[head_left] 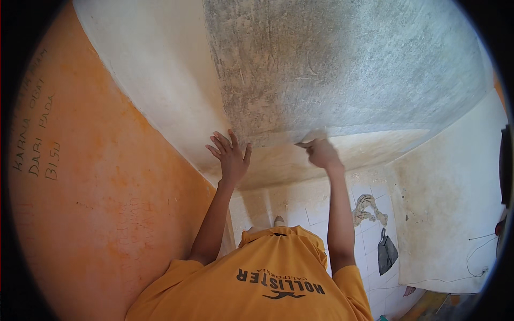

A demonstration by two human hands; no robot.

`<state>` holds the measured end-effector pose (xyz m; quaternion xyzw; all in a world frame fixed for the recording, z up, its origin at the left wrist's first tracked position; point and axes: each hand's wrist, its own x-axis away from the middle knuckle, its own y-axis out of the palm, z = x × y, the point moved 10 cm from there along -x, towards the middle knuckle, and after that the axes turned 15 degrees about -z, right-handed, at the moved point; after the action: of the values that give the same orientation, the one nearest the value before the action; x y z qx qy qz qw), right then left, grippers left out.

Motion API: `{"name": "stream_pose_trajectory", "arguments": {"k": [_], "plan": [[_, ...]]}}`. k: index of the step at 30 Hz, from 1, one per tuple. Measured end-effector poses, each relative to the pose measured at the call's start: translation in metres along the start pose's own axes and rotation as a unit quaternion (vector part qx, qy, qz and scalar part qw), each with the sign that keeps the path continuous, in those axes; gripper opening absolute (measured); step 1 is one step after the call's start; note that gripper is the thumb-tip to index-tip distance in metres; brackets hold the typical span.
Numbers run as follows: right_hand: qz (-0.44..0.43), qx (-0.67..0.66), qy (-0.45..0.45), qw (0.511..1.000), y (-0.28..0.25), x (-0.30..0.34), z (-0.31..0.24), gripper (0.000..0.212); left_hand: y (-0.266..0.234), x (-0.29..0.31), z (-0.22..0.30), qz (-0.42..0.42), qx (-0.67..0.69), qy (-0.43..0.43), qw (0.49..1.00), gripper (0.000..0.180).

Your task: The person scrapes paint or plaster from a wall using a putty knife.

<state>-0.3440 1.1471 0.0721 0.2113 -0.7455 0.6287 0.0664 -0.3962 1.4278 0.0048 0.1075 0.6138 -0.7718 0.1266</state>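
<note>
Holding the left hand open left of centre, gripping a dark flat tool in the right hand, by the grey wall patch, upper right

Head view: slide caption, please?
Bare right hand gripping a thin dark pointed object near the lower edge of a mottled grey wall patch; bare left hand open.

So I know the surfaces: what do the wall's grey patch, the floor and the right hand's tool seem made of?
Grey patch: probably matte cement plaster; mottled, scratched face.
Floor: likely smooth ceramic tile; pale squares, thin joints.
Tool in the right hand: thin, dark, perhaps metal; blur hides its finish.
</note>
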Motion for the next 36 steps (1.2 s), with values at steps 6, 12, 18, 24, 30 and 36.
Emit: {"name": "stream_pose_trajectory", "arguments": {"k": [6, 12, 18, 24, 30, 36], "plan": [[0.031, -0.091, -0.005, 0.995, -0.042, 0.020, -0.018, 0.019, -0.002, 0.006, -0.019, 0.014, -0.013, -0.014, 1.000, 0.091], [0.024, -0.065, -0.045, 0.997, 0.006, 0.010, -0.023, 0.019, 0.000, -0.001, -0.008, -0.022, -0.008, -0.021, 1.000, 0.093], [0.040, -0.048, -0.006, 0.998, 0.003, 0.017, -0.009, 0.018, 0.001, 0.002, -0.002, -0.013, -0.018, -0.011, 1.000, 0.092], [0.021, -0.053, -0.038, 0.998, -0.019, 0.011, -0.010, 0.019, 0.004, 0.001, -0.005, -0.023, -0.012, -0.013, 1.000, 0.093], [-0.004, -0.083, -0.024, 0.996, -0.025, 0.016, -0.012, 0.025, 0.001, 0.002, -0.014, -0.003, -0.004, -0.015, 1.000, 0.093], [0.007, -0.036, -0.019, 0.999, -0.025, 0.015, -0.006, 0.024, -0.001, 0.005, -0.011, 0.004, -0.008, -0.012, 1.000, 0.093]]}}
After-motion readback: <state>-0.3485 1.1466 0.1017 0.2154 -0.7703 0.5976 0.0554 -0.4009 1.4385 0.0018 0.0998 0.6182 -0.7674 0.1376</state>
